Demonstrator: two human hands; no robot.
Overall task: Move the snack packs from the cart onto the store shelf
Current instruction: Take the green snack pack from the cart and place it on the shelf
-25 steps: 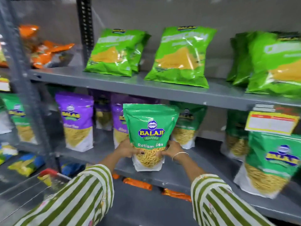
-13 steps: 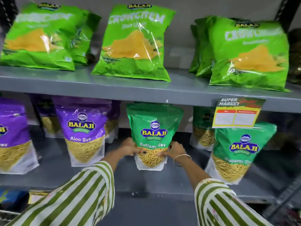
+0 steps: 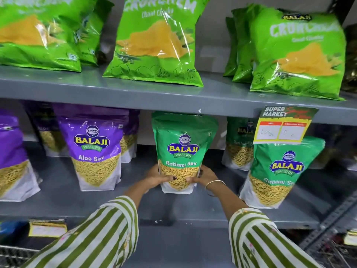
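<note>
Far left pouch [image 3: 11, 155]: a purple pouch stands at the left edge of the lower shelf [image 3: 63, 192], partly cut off by the frame.
Aloo Sev pouch [image 3: 94, 149]: purple, upright on the lower shelf, with more purple pouches behind it.
Left chip bags [image 3: 38, 33]: bright green bags lean on the upper shelf [image 3: 135, 95], above the purple pouches.
Your left hand [image 3: 156, 176]: its grip is pressed against the left lower edge of the Ratlami Sev pouch [image 3: 182, 149], thumb across the front, dark polish on the nail.
Ratlami Sev pouch: green, upright, in the middle of the lower shelf between your hands; its base looks to be at the shelf surface, but you cannot tell whether it rests there fully.
Middle chip bag [image 3: 156, 41]: green, directly above the held pouch, on the upper shelf.
Your right hand [image 3: 204, 176]: its grip is closed on the pouch's right lower edge, a thin bangle at the wrist.
Sleeves: both forearms come up from the bottom in green and white stripes.
Price tag [image 3: 284, 125]: yellow and red, hanging from the upper shelf's front lip.
Right green pouch [image 3: 282, 171]: another Ratlami Sev, leaning slightly just below the tag, with one more behind it.
Right chip bags [image 3: 295, 51]: green, on the upper shelf at the right.
</note>
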